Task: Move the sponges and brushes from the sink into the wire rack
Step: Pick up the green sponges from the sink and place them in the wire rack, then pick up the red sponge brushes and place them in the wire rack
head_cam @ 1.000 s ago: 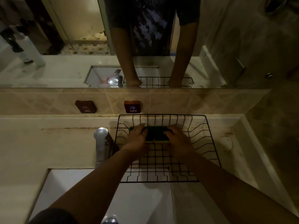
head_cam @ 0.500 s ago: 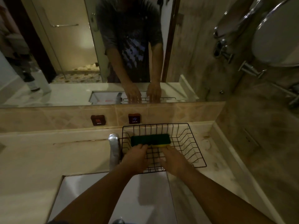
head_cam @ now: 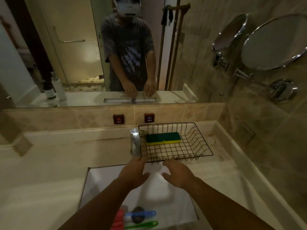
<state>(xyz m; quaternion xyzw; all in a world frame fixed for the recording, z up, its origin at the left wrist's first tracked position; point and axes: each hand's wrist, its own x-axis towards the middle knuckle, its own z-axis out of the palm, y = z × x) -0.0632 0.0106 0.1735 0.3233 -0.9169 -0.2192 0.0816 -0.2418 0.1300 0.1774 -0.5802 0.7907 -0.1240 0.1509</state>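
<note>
A green and yellow sponge (head_cam: 163, 138) lies at the back of the black wire rack (head_cam: 197, 143), which stands on the counter behind the white sink (head_cam: 106, 183). My left hand (head_cam: 135, 171) and my right hand (head_cam: 177, 172) hover over the sink just in front of the rack, both empty with fingers spread. At the bottom of the sink lie a blue brush (head_cam: 141, 214), a green brush (head_cam: 142, 224) and a red item (head_cam: 118, 220), partly hidden by my left forearm.
A chrome tap (head_cam: 135, 144) stands against the rack's left side. Hot and cold buttons (head_cam: 118, 119) sit on the tiled ledge below the wall mirror. A round swivel mirror (head_cam: 272, 42) juts from the right wall. Bottles (head_cam: 55, 87) show in the mirror's reflection.
Both hands let go of the sponge, which now lies in the rack, and drew back over the sink. My view lifted and pulled away, bringing the sink's bottom into sight.
</note>
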